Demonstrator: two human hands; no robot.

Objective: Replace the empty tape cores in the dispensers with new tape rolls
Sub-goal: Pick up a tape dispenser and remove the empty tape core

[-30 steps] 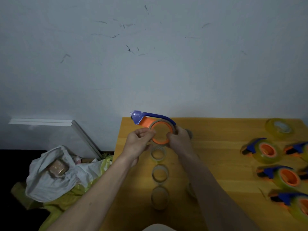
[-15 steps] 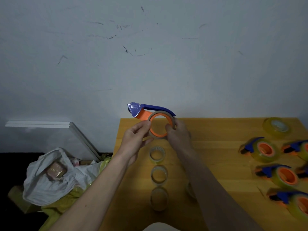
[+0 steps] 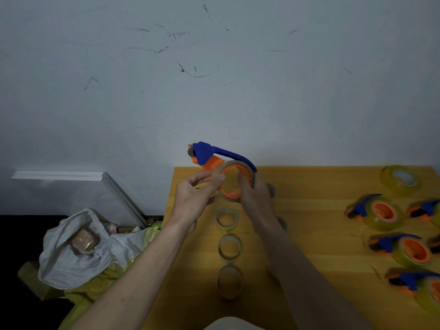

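Left hand: the left hand [image 3: 194, 196] is raised above the far left corner of the wooden table [image 3: 316, 217], palm turned inward, thumb and fingertips pinching the left rim of the empty tape core [image 3: 220, 173], a thin tan ring.
Right hand: the right hand [image 3: 253, 195] is just to the right, fingers curled round the orange hub of the dispenser [image 3: 214, 158], gripping it and holding it up off the table.
Dispenser: blue handle and cutter on top, cutter end pointing left and away; the orange wheel faces the person.
Where the core sits: around the orange wheel, apparently partly worked off it toward the person; the dim light makes it hard to tell how far.
Step in hand: judged to be pulling the spent core off the wheel.
Doing it well: keep the right hand firm on the hub, and draw the ring straight along the wheel's axis, evenly round its edge, since a tilted ring would likely bind; keep fingers away from the cutter.
Arms: both forearms reach forward from the near edge and converge at the dispenser, wrists lifted.
Nearby: a line of bare cores [image 3: 227, 246] lies on the table below the hands.
Further out: loaded dispensers [image 3: 378, 211] sit at the right, with a new tape roll [image 3: 400, 179] at the far right.
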